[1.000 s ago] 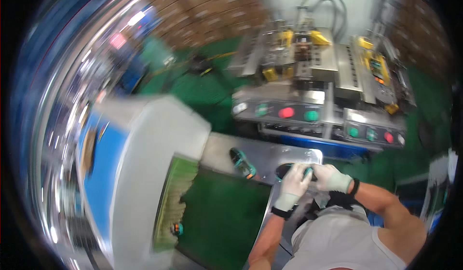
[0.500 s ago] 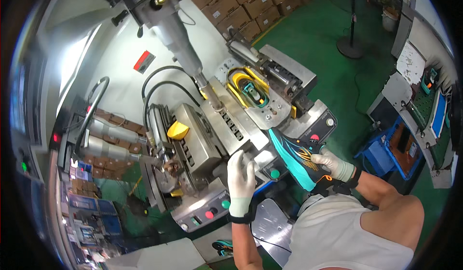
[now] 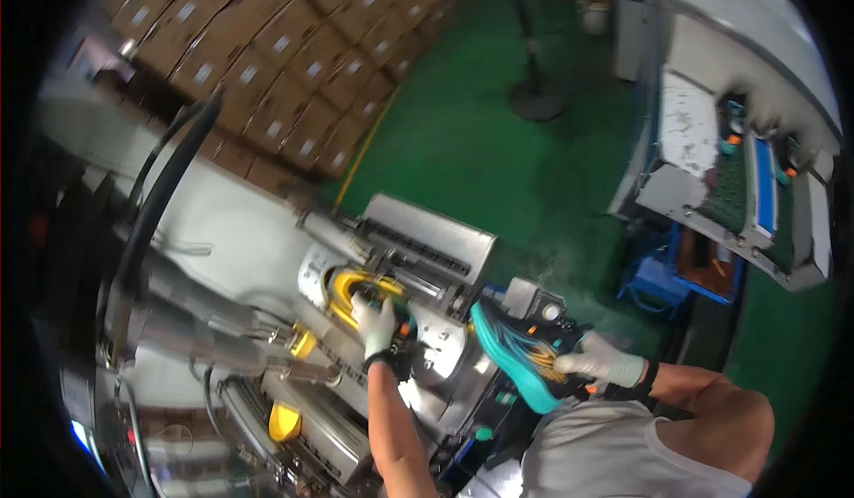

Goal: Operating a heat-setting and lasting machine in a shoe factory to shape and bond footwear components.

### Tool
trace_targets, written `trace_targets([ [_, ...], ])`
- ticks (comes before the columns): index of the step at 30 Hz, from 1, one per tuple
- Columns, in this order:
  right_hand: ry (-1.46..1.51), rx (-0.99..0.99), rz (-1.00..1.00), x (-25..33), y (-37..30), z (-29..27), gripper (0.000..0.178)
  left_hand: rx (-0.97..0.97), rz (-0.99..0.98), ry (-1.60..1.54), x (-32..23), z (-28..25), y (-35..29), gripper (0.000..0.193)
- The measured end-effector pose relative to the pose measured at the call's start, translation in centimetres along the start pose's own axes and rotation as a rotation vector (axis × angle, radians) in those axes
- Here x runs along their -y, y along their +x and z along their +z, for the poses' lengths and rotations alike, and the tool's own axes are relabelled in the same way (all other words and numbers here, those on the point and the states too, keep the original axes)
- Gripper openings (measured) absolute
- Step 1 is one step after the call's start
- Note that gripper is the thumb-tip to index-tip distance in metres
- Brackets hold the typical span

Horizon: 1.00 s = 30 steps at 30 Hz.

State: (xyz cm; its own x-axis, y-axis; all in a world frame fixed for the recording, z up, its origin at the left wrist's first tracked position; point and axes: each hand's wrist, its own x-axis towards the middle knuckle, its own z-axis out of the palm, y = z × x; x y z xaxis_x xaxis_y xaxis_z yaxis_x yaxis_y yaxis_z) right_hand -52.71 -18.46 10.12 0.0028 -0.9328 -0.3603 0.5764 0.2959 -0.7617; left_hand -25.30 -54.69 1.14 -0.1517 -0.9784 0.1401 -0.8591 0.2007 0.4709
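Observation:
My gloved right hand is closed around the upper of a black sneaker with a thick teal sole and orange lines. It holds the shoe on its side in front of my body. My gloved left hand reaches into the machine, its fingers bent at the collar of a second dark sneaker. That shoe sits in a yellow padded mould, and part of it is hidden behind the hand. Slight blur covers the left fingertips.
Metal press parts surround the mould, and a yellow pad lies left of my left forearm. A green button is on the near panel. At right stands a conveyor carrying other shoes, above a blue crate. Stacked cartons rise behind.
My view has swung right. My left hand has moved forward from the machine's front to the shoe in the yellow mould. My right hand still holds its sneaker.

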Motion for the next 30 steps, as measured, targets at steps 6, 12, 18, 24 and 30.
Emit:
trace_targets([
  [6,-0.151,-0.078,-0.111,-2.8,0.9,0.2,0.047,0.049,-0.163,0.115,3.5,0.0,2.0,0.066],
  [12,-0.136,-0.113,-0.158,-3.6,1.6,1.3,0.049,0.154,-0.192,-0.674,-0.5,-5.5,0.1,0.050],
  [18,-0.392,-0.049,-0.400,-2.0,6.0,3.4,0.042,-0.144,-0.032,-0.593,-4.0,-16.1,-15.3,0.050],
  [24,-0.576,0.222,-0.105,2.6,18.9,15.9,0.033,-0.062,-0.099,-0.649,-0.8,-21.8,-34.9,0.055],
  [30,-1.520,0.067,-0.346,-3.5,35.5,20.6,0.045,0.039,-0.553,-0.735,1.8,-19.4,-51.4,0.052],
])
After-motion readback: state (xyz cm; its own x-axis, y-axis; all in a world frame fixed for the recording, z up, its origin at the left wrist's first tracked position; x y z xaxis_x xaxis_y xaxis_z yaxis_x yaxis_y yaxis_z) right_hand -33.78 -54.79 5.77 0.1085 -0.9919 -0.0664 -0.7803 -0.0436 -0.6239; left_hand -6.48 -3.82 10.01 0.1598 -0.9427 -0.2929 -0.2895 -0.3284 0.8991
